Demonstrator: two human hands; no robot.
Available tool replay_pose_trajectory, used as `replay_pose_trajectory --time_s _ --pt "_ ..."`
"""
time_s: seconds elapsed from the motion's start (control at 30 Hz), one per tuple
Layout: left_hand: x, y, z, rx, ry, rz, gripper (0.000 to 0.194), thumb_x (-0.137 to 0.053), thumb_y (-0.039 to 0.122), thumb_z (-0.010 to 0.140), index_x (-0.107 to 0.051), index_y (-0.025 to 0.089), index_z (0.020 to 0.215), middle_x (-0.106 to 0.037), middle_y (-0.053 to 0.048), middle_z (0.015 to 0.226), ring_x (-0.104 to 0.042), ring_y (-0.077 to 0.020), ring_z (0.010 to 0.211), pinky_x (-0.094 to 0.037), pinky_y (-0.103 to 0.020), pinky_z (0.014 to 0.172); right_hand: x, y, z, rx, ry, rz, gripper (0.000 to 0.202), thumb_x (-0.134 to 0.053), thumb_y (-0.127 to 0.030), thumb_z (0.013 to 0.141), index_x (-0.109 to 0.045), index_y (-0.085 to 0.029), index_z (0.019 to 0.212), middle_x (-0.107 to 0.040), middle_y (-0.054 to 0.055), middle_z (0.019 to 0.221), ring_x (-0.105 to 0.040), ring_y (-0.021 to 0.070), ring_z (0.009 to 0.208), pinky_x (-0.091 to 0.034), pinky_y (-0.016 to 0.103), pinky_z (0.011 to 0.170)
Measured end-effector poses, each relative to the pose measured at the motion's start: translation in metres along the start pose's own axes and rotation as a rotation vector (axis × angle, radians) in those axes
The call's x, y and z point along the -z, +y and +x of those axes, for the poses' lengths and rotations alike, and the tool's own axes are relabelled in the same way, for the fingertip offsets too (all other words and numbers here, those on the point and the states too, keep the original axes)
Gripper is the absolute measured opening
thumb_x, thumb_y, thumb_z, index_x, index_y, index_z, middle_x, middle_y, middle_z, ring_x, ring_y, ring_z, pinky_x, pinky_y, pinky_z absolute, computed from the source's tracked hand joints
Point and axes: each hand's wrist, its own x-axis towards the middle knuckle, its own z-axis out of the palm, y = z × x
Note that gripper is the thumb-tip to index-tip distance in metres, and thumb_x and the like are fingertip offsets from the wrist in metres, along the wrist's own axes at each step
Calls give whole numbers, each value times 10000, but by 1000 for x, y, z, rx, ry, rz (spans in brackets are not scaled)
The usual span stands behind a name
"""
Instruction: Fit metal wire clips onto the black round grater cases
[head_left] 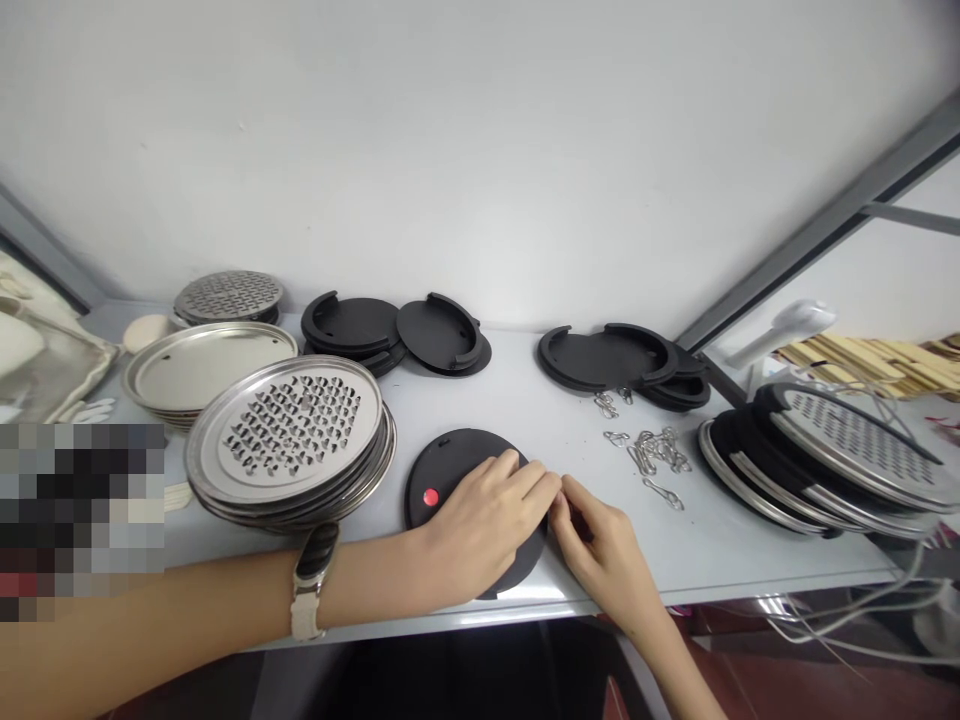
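A round black plastic plate (469, 455) with a red dot lies on the table in front of me. My left hand (487, 520), a watch on its wrist, rests over the plate with its fingers bent toward the right rim, holding it. At that rim my right hand (600, 545) has thumb and fingers pinched together, close against the left fingertips. Whatever is in this pinch is hidden. Left of the plate stands a stack of round metal graters (304, 425), the top one with raised teeth. Small metal clips (656, 452) lie loose to the right.
Curved-rim black holders (352, 325) are stacked at the back, with more black holders (611, 358) at the back right. Plain metal discs (214, 365) and a fine grater (229, 295) stand at left. Graters in black frames (825, 460) lean at right, beside cables (862, 610).
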Motion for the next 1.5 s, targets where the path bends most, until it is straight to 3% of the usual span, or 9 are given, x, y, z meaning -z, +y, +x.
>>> replay_pose_trajectory --time_s 1.5 --pt "6 1 -1 -4 17 -74 357 -463 -19 720 -436 148 1034 -525 -51 976 -444 -203 860 -436 -337 751 -2 0 -1 69 48 -136 224 -387 -240 945 -365 -223 723 -426 -51 580 -423 96 487 -323 218 470"
